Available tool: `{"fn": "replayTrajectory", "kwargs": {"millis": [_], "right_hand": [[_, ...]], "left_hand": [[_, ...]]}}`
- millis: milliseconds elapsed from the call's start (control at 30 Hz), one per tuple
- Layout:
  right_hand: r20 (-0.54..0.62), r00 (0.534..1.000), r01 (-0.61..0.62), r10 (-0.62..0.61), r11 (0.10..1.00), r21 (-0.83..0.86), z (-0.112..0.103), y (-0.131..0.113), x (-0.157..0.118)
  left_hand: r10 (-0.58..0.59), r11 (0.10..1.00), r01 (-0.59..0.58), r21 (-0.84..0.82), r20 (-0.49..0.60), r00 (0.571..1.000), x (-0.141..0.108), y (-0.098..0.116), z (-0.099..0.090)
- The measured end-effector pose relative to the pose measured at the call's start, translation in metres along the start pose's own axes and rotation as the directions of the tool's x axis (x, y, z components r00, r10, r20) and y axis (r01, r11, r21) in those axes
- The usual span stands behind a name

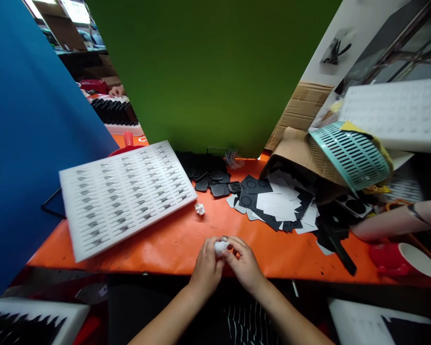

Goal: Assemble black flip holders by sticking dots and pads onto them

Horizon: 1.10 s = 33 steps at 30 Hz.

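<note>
My left hand (206, 266) is closed around a small white wad (221, 247) above the front edge of the orange table. Opposite it, my right hand (244, 263) pinches at the wad's right side, thumb and fingers bent close together. A dark red spot shows at the right fingertips; I cannot tell whether it is a nail or a small object. Farther back on the table lies a crumpled white scrap (199, 209), apart from both hands. The wad's material is too small to make out.
On the left rests a white foam tray (129, 196) with rows of slots. Black flat pieces (220, 190) and black and white cards (278, 203) lie behind my hands. Right are a cardboard box (290, 153), a teal basket (352, 153) and a red mug (391, 260). A green panel (215, 72) stands behind.
</note>
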State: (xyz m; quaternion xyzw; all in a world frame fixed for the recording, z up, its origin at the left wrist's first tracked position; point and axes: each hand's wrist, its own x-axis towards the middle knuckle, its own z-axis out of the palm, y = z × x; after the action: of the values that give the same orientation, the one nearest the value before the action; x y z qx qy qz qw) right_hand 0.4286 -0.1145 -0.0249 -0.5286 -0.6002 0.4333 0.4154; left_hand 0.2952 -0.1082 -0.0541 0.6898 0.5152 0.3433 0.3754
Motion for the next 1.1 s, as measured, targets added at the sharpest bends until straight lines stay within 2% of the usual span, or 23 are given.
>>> {"fn": "replayTrajectory", "kwargs": {"millis": [133,233,300,400,467,533,600,800,967,1033,1100], "right_hand": [[-0.093,0.996,-0.015,0.012,0.999,-0.03,0.001,-0.003,0.008],[-0.147,0.985,-0.1,0.091,0.993,-0.056,-0.016,0.006,0.039],[-0.241,0.964,-0.137,0.108,0.985,-0.107,-0.037,0.013,0.074],[-0.364,0.931,-0.094,-0.005,0.963,-0.254,-0.071,0.025,0.142],[-0.353,0.933,-0.077,-0.072,0.917,-0.391,-0.088,0.033,0.187],[-0.339,0.939,-0.12,-0.06,0.866,-0.485,-0.096,0.042,0.221],[-0.329,0.944,-0.167,-0.027,0.821,-0.546,-0.098,0.051,0.243],[-0.29,0.956,-0.221,0.046,0.762,-0.609,-0.094,0.071,0.261],[-0.269,0.957,-0.251,0.11,0.78,-0.574,-0.105,0.063,0.258],[-0.286,0.954,-0.243,0.087,0.784,-0.571,-0.113,0.052,0.247],[-0.322,0.947,-0.191,-0.016,0.776,-0.601,-0.118,0.043,0.229]], "left_hand": [[0.061,0.994,-0.062,0.092,0.007,0.998,0.017,0.003,0.008],[0.142,0.975,-0.147,0.164,0.047,0.989,0.022,-0.004,0.003],[0.133,0.967,-0.143,0.209,0.062,0.989,0.02,-0.014,-0.006],[0.054,0.965,-0.055,0.257,0.008,0.998,0.012,-0.03,-0.023],[0.015,0.965,-0.002,0.261,-0.049,0.999,0.007,-0.039,-0.032],[0.005,0.968,0.019,0.25,-0.095,0.995,0.005,-0.043,-0.035],[0.016,0.969,0.011,0.248,-0.108,0.994,0.005,-0.044,-0.034],[0.069,0.957,-0.055,0.285,-0.04,0.997,0.004,-0.046,-0.03],[0.094,0.964,-0.081,0.253,-0.04,0.995,0.007,-0.049,-0.027],[0.085,0.974,-0.072,0.215,-0.055,0.995,0.009,-0.045,-0.027],[0.085,0.984,-0.069,0.164,-0.093,0.992,0.009,-0.039,-0.033]]}}
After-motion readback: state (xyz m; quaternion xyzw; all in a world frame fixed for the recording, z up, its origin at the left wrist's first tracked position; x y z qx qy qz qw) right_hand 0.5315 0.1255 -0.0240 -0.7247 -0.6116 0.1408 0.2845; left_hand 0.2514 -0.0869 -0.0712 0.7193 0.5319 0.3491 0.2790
